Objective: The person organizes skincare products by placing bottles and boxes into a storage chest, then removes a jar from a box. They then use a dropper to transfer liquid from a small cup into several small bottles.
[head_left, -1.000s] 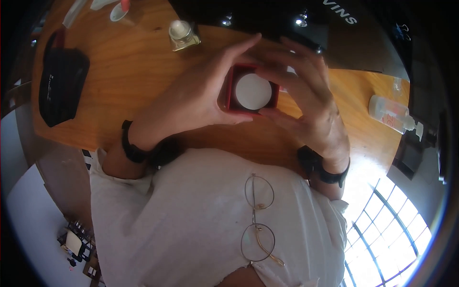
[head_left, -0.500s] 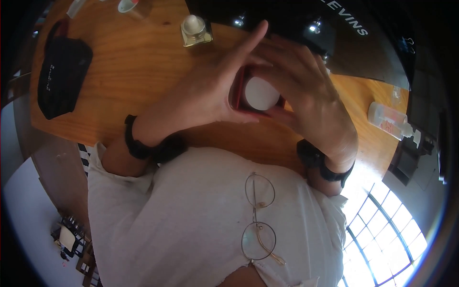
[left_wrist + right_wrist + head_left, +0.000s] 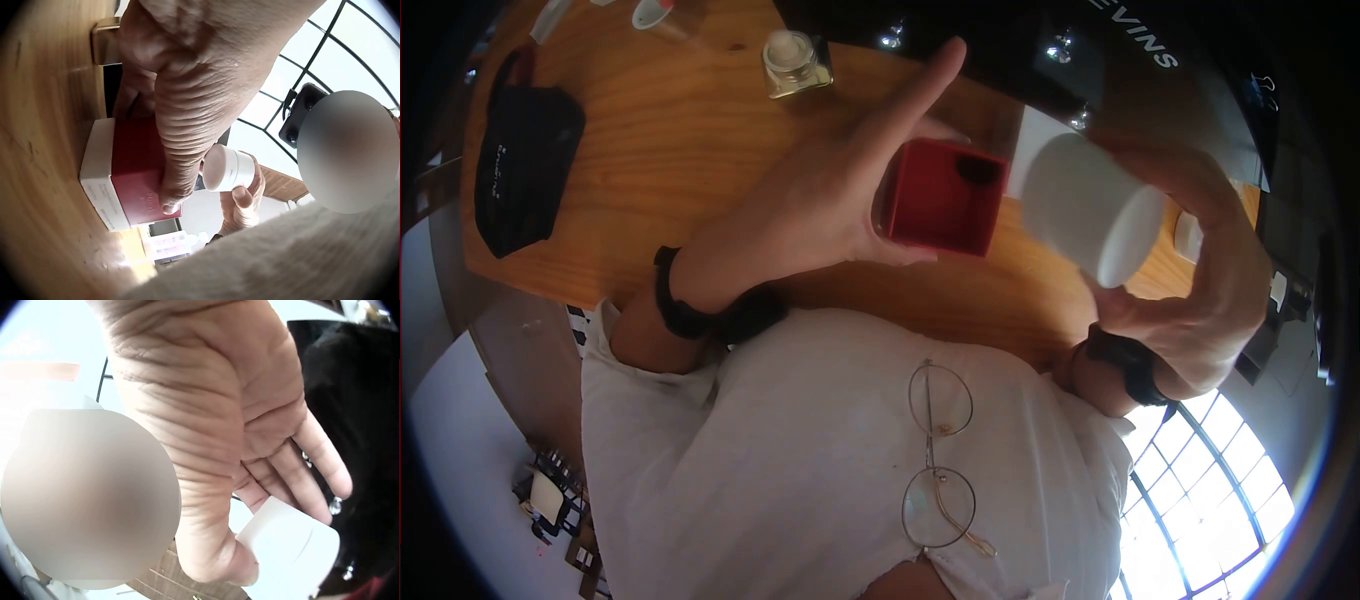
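My left hand (image 3: 830, 195) grips a square red box (image 3: 950, 220), its top open and its inside dark red. In the left wrist view the thumb presses the near side of the box, whose white base (image 3: 100, 175) sits close to the wooden table. To the right of the box, my right hand (image 3: 1215, 260) pinches a white round jar (image 3: 1075, 200) between thumb and fingers. The jar is tilted in the air. From the right wrist view, the thumb lies along one side of the white jar (image 3: 290, 550), with fingers behind it.
A square glass bottle (image 3: 797, 68) with a pale cap stands beyond my left hand. A black pouch (image 3: 530, 175) lies at the left, a white cup (image 3: 650, 13) at the back. A black panel with white lettering (image 3: 1135, 35) fills the far side. Eyeglasses (image 3: 940, 450) hang on the shirt.
The white jar has come out of the red box and moved right in my right hand. My left hand still grips the box, whose inside now shows.
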{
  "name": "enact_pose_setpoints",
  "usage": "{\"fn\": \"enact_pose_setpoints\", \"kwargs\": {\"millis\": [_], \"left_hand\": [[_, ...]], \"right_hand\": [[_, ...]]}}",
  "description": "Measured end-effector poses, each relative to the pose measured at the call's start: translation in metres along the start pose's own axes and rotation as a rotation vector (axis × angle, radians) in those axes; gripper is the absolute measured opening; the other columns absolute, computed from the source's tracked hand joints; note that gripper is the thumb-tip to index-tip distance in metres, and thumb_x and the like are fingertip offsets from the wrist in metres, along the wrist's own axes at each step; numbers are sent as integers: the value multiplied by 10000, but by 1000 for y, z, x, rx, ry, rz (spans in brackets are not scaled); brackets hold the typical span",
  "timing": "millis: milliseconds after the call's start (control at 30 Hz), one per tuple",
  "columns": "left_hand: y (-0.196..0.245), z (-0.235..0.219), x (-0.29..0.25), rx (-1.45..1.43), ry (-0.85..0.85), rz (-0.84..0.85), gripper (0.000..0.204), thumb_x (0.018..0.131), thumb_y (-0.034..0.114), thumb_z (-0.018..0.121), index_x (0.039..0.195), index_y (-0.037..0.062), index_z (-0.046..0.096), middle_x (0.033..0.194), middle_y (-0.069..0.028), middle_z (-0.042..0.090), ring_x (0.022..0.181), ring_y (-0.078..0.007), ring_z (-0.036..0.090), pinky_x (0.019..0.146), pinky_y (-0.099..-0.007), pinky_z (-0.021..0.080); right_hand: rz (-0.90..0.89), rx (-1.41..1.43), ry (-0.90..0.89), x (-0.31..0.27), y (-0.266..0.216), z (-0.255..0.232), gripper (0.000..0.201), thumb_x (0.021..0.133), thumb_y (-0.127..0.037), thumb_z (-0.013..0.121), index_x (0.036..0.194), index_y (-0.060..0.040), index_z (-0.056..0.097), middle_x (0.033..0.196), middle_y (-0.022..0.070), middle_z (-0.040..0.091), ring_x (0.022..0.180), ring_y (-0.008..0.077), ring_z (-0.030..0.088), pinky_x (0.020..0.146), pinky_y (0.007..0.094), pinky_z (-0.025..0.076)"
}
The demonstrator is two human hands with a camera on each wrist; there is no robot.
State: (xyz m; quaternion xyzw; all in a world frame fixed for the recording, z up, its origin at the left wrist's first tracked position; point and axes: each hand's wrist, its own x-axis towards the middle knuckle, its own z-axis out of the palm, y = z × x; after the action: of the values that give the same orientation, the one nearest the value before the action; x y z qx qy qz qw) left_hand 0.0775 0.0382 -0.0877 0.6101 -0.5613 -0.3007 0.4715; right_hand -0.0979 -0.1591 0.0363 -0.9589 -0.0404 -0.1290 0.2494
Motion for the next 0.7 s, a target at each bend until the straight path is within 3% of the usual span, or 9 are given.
{"fn": "enact_pose_setpoints", "kwargs": {"millis": [100,300,700], "left_hand": [[-3,1,0,37,11,63,1331,608,115,930,1601,170,45,1229,-136,672,1149,-280,645,1046,-417,484],[0,2,1,114,20,137,1290,603,122,931,1596,163,108,1223,-131,681,1095,-272,672,955,-387,550],[-2,2,1,172,43,149,1277,585,121,934,1592,162,149,1199,-114,688,1050,-263,687,932,-378,571]], "right_hand": [[90,-188,12,-13,0,-8,641,588,38,834,1192,31,621,1157,180,692,1059,286,690,954,415,544],[119,-292,-55,-26,14,-22,643,599,9,853,1203,-37,636,1151,140,701,1069,296,688,972,432,549],[103,-275,-68,-23,16,-20,645,590,5,858,1195,-35,639,1147,139,700,1060,287,689,976,416,548]]}}
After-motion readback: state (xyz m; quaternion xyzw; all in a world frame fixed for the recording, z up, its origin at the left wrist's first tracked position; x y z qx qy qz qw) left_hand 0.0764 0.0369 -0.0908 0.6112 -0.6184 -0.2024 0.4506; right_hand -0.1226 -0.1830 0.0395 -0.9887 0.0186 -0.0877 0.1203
